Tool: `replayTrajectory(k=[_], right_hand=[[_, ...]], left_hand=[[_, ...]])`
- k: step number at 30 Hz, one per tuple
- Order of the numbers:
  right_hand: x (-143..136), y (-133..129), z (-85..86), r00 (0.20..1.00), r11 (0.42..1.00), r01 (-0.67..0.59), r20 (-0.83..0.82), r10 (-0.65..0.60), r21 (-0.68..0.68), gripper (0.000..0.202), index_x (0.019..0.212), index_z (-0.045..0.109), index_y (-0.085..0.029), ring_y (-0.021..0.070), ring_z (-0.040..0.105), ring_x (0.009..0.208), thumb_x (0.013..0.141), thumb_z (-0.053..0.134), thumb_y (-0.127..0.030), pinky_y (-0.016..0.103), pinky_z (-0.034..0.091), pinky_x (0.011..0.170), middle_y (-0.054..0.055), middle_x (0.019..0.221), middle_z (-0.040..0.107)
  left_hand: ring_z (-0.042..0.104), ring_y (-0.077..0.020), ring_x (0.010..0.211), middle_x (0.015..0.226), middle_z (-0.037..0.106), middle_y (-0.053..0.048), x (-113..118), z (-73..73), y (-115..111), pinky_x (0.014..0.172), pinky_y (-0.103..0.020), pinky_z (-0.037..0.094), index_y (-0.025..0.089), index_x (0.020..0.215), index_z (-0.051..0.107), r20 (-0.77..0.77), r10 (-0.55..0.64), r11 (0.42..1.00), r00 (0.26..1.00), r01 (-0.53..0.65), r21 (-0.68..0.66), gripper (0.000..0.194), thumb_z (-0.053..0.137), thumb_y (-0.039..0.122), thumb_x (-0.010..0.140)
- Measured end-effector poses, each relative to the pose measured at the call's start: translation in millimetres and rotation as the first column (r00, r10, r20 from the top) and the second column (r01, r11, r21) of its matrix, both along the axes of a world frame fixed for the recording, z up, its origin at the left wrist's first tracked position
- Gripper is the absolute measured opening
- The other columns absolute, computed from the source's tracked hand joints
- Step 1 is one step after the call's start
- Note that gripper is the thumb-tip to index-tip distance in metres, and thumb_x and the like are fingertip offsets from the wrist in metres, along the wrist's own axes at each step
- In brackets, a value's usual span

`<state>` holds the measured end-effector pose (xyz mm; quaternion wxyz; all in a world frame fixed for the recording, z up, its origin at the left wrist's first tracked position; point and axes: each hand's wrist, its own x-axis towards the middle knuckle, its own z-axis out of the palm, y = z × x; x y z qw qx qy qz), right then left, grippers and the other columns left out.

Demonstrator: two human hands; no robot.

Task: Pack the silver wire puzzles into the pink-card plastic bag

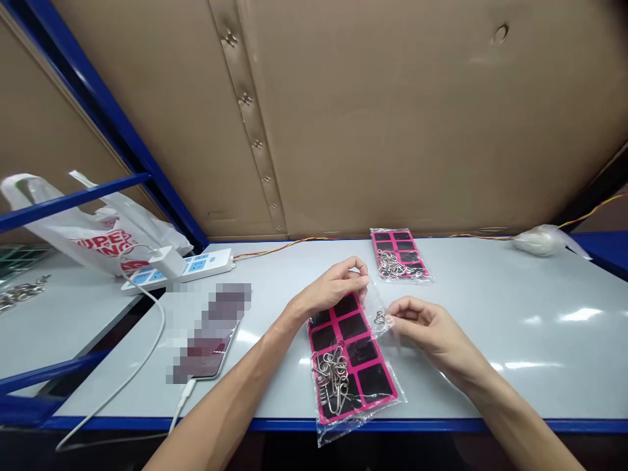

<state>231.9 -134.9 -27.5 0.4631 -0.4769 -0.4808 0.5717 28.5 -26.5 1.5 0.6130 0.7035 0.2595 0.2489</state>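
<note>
A clear plastic bag [363, 405] lies near the table's front edge, holding a pink card with black squares [371, 383] and a cluster of bent metal wire pieces [333, 379]. At its upper end, my left hand [341, 286] is closed with thumb and fingers pinching the clear film. My right hand [424, 325] pinches clear film to the right of the card. A small metal wire piece [379, 318] shows just by its fingertips; whether it is inside the film, I cannot tell.
A second bagged pink card [400, 254] with metal pieces lies at the back. To the left are a phone [213, 340] on a white cable, a power strip [206, 263] and a white carrier bag [108, 229]. A whitish bundle [537, 241] sits back right.
</note>
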Motion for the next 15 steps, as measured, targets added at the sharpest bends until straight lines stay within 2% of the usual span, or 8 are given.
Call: replayTrajectory(k=[3, 5, 8, 12, 15], right_hand=[[-11, 2, 6.2, 0.995, 0.996, -0.09, -0.038, 0.089, -0.021, 0.028, 0.086, 0.069, -0.02, 0.0186, 0.064, 0.078, 0.076, 0.082, -0.042, 0.032, 0.051, 0.075, 0.002, 0.084, 0.069], [-16, 1, 11.6, 0.981, 0.981, -0.19, -0.047, 0.188, -0.049, 0.028, 0.091, 0.07, -0.021, 0.0201, 0.066, 0.082, 0.076, 0.082, -0.042, 0.035, 0.052, 0.08, 0.003, 0.087, 0.072], [-20, -1, 18.7, 0.944, 0.942, -0.328, 0.024, 0.33, -0.073, 0.03, 0.101, 0.073, -0.023, 0.0231, 0.069, 0.089, 0.081, 0.078, -0.044, 0.039, 0.053, 0.085, 0.004, 0.092, 0.074], [-22, -6, 22.5, 0.93, 0.932, -0.357, 0.067, 0.361, -0.057, 0.032, 0.107, 0.073, -0.024, 0.0242, 0.072, 0.092, 0.087, 0.071, -0.049, 0.041, 0.054, 0.087, 0.006, 0.101, 0.075], [-17, -10, 22.3, 0.93, 0.933, -0.358, 0.085, 0.359, -0.03, 0.033, 0.108, 0.074, -0.023, 0.0243, 0.072, 0.091, 0.09, 0.068, -0.05, 0.038, 0.054, 0.085, 0.006, 0.093, 0.076]], left_hand=[[0.061, -0.0152, 0.068, 0.071, 0.062, 0.003, 0, -0.1, 0, 0.07, -0.029, 0.047, 0.023, 0.095, 0.051, -0.002, -0.002, 1.0, 1.0, 0.002, -0.002, 0.017, 0.058, 0.039, 0.093], [0.06, -0.015, 0.066, 0.071, 0.063, 0.002, 0, 0.0, 0, 0.067, -0.028, 0.046, 0.023, 0.094, 0.051, -0.008, -0.012, 1.0, 1.0, 0.012, -0.018, 0.019, 0.059, 0.04, 0.092], [0.06, -0.0152, 0.064, 0.071, 0.063, 0.002, 0, 0.4, 0, 0.064, -0.028, 0.046, 0.023, 0.093, 0.052, 0.001, -0.025, 0.998, 1.0, 0.025, -0.051, 0.021, 0.061, 0.041, 0.09], [0.06, -0.0153, 0.064, 0.069, 0.063, 0.002, 0, 0.7, 1, 0.065, -0.029, 0.046, 0.023, 0.093, 0.051, 0.003, -0.031, 0.998, 1.0, 0.031, -0.062, 0.022, 0.062, 0.042, 0.089], [0.061, -0.0156, 0.066, 0.07, 0.063, 0.002, -1, 0.5, 1, 0.067, -0.029, 0.047, 0.022, 0.093, 0.051, -0.002, -0.015, 0.999, 1.0, 0.015, -0.037, 0.021, 0.061, 0.041, 0.091]])
